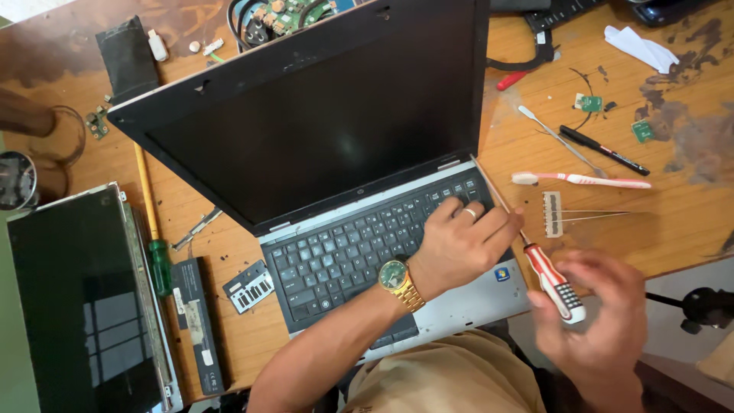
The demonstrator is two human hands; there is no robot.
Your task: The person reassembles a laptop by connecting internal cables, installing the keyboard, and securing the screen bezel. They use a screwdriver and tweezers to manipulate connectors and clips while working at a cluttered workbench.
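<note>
head view: my left hand [459, 237] lies flat on the laptop [336, 176] keyboard's right side, holding nothing; my right hand [600, 321], blurred, closes its grip on a red-handled screwdriver [552, 281] at the tabletop [673, 222] edge.

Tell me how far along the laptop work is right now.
Looks early. The laptop is open, keyboard still seated. In hand: the left hand rests on the keys while the right hand holds a red screwdriver, its tip at the keyboard's right edge. No keyboard removal visible yet.
</note>
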